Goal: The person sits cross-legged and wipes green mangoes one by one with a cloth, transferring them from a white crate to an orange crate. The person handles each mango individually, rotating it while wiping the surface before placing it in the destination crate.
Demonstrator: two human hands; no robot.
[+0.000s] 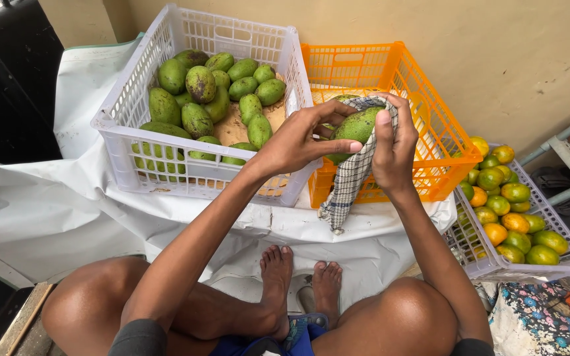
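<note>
My left hand (298, 138) grips a green mango (357, 125) in front of the orange crate (430, 99). My right hand (394, 148) presses a checked cloth (351, 184) against the mango's right side, and the cloth hangs down below it. A white crate (126, 125) at the left holds several green mangoes (199, 82), some with dark spots. How much lies inside the orange crate is hidden behind my hands.
At the right stands another white crate (562, 260) with several green and orange citrus fruits (516, 221). A white sheet (54, 211) lies under the crates. My bare feet (298, 283) rest on the floor below. A patterned cloth (536, 316) lies at lower right.
</note>
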